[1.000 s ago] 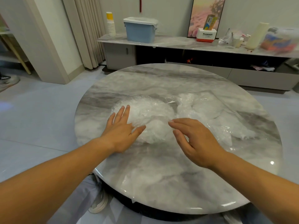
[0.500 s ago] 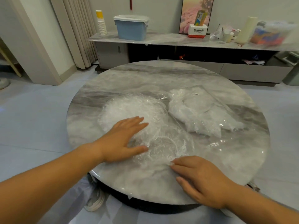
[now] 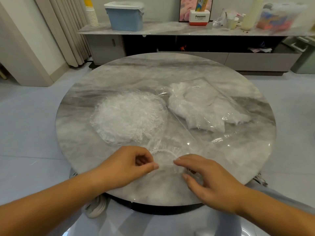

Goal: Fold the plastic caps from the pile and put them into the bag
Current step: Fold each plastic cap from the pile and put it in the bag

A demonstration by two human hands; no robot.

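Observation:
A round pile of clear crinkled plastic caps point(image 3: 129, 116) lies left of centre on the marble table point(image 3: 119, 77). To its right lies a clear plastic bag point(image 3: 204, 108) with folded caps inside. One single clear cap point(image 3: 166, 160) with a white elastic rim lies near the table's front edge, between my hands. My left hand point(image 3: 129, 166) pinches its left edge with thumb and curled fingers. My right hand point(image 3: 208, 178) holds its right edge, fingertips bent down on the plastic.
A long low marble-topped cabinet point(image 3: 170, 29) runs along the back wall, carrying a blue lidded box point(image 3: 125, 17), a stack of paper cups point(image 3: 91, 13), a Panasonic carton point(image 3: 199, 17) and clutter at the right. Curtains point(image 3: 68, 28) hang at the back left. Grey floor surrounds the table.
One cap has been pulled off the pile toward the table's front edge. My left hand left the pile and came to the cap's left edge; both hands now grasp it.

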